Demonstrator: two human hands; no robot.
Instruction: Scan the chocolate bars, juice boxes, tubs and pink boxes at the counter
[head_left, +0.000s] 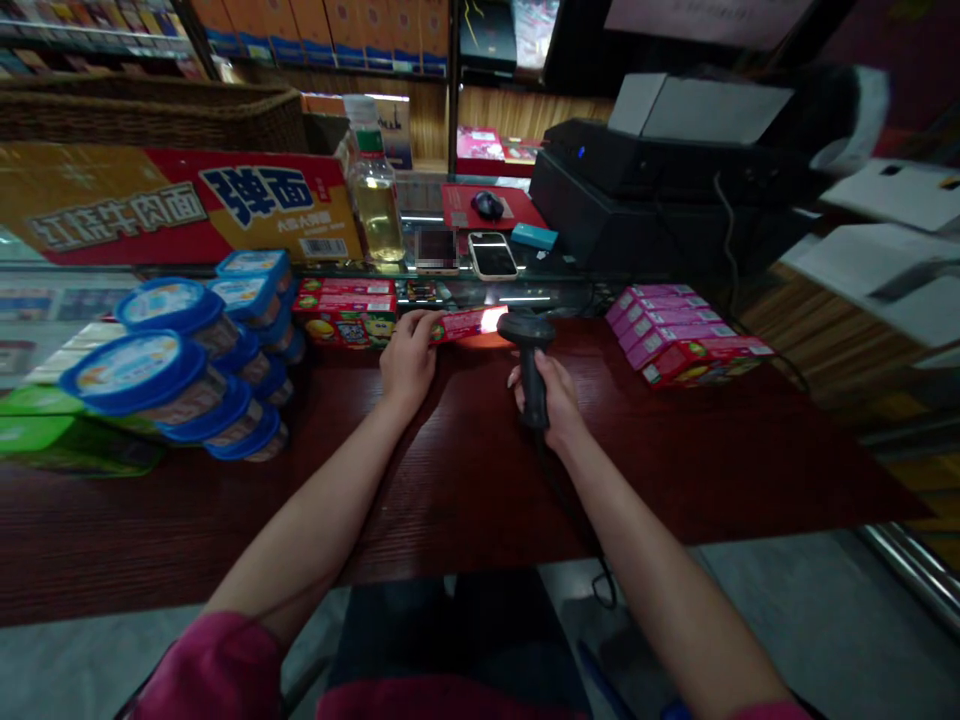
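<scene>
My right hand (555, 395) is wrapped round the grip of a black barcode scanner (534, 375), its head tilted to the left. Light from it falls on the right end of a slim red box (465, 325). The fingers of my left hand (409, 365) are closed on that box's left end, low over the table. Just left of this hand stand more red boxes (345, 312), side by side. Over on the right, a row of pink and red boxes (682, 335) rests on the table.
Blue-lidded tubs (165, 360) are stacked at the left, by green packages (67, 440). Behind them is a noodle carton (187, 210) and a bottle (377, 200). A phone (493, 256) lies on the glass counter. Black machines (660, 190) stand back right. The scanner's cable (562, 485) hangs down over the table edge.
</scene>
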